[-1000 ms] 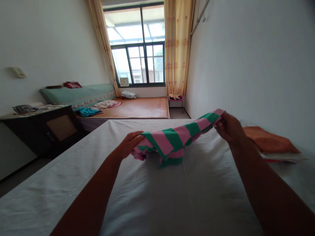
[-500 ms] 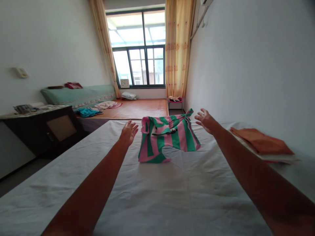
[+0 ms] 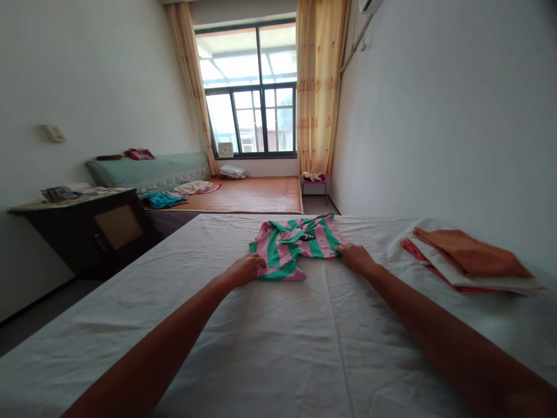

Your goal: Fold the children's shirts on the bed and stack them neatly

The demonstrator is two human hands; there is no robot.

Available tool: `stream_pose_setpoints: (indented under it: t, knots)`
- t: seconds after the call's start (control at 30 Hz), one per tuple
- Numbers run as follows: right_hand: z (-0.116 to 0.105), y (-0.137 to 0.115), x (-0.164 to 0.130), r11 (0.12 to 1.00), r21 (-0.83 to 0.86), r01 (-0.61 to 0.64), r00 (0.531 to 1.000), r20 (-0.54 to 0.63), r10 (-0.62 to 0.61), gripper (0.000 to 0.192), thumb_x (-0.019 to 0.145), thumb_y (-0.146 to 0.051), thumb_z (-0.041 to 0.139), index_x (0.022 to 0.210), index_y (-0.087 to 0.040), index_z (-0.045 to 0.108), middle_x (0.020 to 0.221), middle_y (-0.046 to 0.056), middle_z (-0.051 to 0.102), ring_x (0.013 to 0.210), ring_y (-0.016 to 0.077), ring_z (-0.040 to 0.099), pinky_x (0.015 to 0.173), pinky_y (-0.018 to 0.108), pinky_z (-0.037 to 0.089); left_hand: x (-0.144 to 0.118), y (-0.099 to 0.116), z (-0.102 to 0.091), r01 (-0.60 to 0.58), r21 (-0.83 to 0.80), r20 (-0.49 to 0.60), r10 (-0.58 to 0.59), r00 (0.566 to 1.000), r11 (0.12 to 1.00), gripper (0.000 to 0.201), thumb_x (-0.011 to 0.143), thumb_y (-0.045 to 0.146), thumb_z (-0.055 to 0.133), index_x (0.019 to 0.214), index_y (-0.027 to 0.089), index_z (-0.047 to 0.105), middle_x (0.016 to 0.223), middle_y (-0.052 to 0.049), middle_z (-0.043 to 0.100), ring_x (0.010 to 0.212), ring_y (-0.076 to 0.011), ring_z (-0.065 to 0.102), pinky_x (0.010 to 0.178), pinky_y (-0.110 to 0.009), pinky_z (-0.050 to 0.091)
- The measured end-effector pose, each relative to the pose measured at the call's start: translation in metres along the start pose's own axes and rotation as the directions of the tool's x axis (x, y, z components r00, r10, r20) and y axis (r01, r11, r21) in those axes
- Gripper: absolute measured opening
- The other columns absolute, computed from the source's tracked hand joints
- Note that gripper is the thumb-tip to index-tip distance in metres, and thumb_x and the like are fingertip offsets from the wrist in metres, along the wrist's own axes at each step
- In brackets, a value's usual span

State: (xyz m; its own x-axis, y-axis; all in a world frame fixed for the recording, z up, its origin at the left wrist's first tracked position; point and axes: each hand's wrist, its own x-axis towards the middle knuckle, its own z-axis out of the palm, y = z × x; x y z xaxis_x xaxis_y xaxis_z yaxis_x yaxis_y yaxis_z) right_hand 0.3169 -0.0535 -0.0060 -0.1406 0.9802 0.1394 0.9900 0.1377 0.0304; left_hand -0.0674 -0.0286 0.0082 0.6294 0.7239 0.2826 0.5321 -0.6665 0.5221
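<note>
We have the striped shirt [image 3: 296,248] spread on the bed sheet [image 3: 304,348], still rumpled and unfolded. Our left hand [image 3: 246,270] and right hand [image 3: 354,256] pinch its near corners.

The pink-and-green striped garment [image 3: 296,247] lies flat but rumpled on the white bed sheet [image 3: 278,348], at about twelve o'clock from the viewer. Its wide stripes run lengthwise, a small dark mark shows near its middle, and its near left corner is folded under.
</note>
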Motion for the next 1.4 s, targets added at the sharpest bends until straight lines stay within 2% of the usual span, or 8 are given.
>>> stream_pose_setpoints:
  t: [0.23, 0.37, 0.53, 0.7, 0.87, 1.03, 1.3, 1.4]
  knots:
    - [-0.04, 0.02, 0.003, 0.988, 0.147, 0.042, 0.976, -0.219, -0.009, 0.034, 0.078, -0.017, 0.048, 0.105, -0.023, 0.068, 0.103, 0.007, 0.07, 0.091, 0.0215, 0.062, 0.082, 0.033, 0.043, 0.011, 0.012, -0.035, 0.161, 0.003, -0.176, -0.158, 0.972, 0.987, 0.026, 0.076, 0.028, 0.052, 0.091, 0.019, 0.072, 0.088, -0.003, 0.071, 0.078, -0.0187, 0.064, 0.076, -0.028, 0.049]
    - [-0.064, 0.047, -0.03, 0.91, 0.372, 0.182, 0.983, -0.085, -0.161, 0.027, 0.076, -0.028, 0.051, 0.092, -0.021, 0.071, 0.073, 0.001, 0.068, 0.067, 0.0168, 0.06, 0.065, 0.027, 0.045, -0.011, 0.045, -0.072, 0.047, -0.14, 0.16, -0.024, 0.987, 0.989, 0.028, 0.079, 0.032, 0.057, 0.094, 0.015, 0.072, 0.087, -0.003, 0.072, 0.08, -0.0178, 0.064, 0.075, -0.025, 0.049]
    - [-0.066, 0.044, -0.057, 0.767, 0.611, 0.196, 0.935, 0.12, -0.334, 0.043, 0.077, -0.053, 0.055, 0.099, -0.021, 0.072, 0.091, 0.005, 0.071, 0.082, 0.0212, 0.064, 0.073, 0.03, 0.049, -0.03, 0.048, -0.078, -0.02, -0.19, 0.518, 0.118, 0.847, 0.982, 0.042, 0.074, 0.033, 0.068, 0.115, 0.023, 0.066, 0.121, -0.005, 0.064, 0.109, -0.0209, 0.058, 0.094, -0.026, 0.043]
    - [-0.05, -0.021, -0.026, 0.89, 0.352, 0.289, 0.956, -0.058, -0.288, 0.04, 0.083, -0.032, 0.053, 0.122, -0.024, 0.059, 0.115, 0.007, 0.064, 0.084, 0.0184, 0.063, 0.075, 0.029, 0.049, -0.008, -0.002, -0.043, 0.206, -0.017, 0.202, -0.198, 0.959, 0.978, 0.037, 0.081, 0.033, 0.055, 0.113, 0.017, 0.067, 0.11, -0.007, 0.068, 0.097, -0.0209, 0.063, 0.085, -0.028, 0.047]
    - [-0.026, -0.078, 0.019, 0.946, 0.058, 0.318, 0.948, -0.032, -0.317, 0.041, 0.079, -0.022, 0.056, 0.119, -0.028, 0.059, 0.128, 0.008, 0.052, 0.098, 0.0234, 0.061, 0.077, 0.031, 0.047, 0.001, -0.029, -0.006, 0.356, 0.2, -0.142, -0.332, 0.932, 0.913, 0.039, 0.082, 0.032, 0.053, 0.117, 0.02, 0.065, 0.104, -0.007, 0.067, 0.088, -0.0184, 0.063, 0.084, -0.028, 0.046]
    - [-0.037, -0.099, 0.103, 0.846, 0.52, 0.115, 0.993, -0.092, -0.079, 0.01, 0.075, -0.016, 0.057, 0.081, -0.017, 0.066, 0.097, 0.011, 0.063, 0.092, 0.0248, 0.062, 0.084, 0.035, 0.046, -0.008, -0.036, 0.006, 0.331, 0.242, -0.267, -0.265, 0.926, 0.912, 0.035, 0.086, 0.039, 0.051, 0.111, 0.021, 0.068, 0.103, -0.007, 0.066, 0.096, -0.0201, 0.06, 0.089, -0.029, 0.042]
    - [-0.067, -0.09, 0.196, 0.429, 0.888, 0.164, 0.961, -0.242, 0.133, 0.051, 0.083, -0.039, 0.053, 0.131, -0.029, 0.041, 0.122, 0.006, 0.058, 0.11, 0.0195, 0.056, 0.087, 0.036, 0.05, -0.016, -0.037, 0.008, 0.291, 0.215, -0.278, -0.227, 0.933, 0.932, 0.031, 0.091, 0.039, 0.045, 0.104, 0.024, 0.069, 0.104, -0.005, 0.065, 0.099, -0.0193, 0.057, 0.09, -0.03, 0.042]
    - [-0.044, -0.064, 0.181, 0.512, 0.856, 0.069, 0.97, -0.177, 0.164, 0.058, 0.082, -0.046, 0.054, 0.133, -0.021, 0.043, 0.127, 0.013, 0.056, 0.111, 0.0242, 0.056, 0.09, 0.04, 0.048, -0.016, -0.034, 0.01, 0.274, 0.232, -0.258, -0.213, 0.942, 0.933, 0.029, 0.091, 0.039, 0.046, 0.1, 0.025, 0.069, 0.104, -0.005, 0.065, 0.1, -0.0196, 0.056, 0.092, -0.032, 0.041]
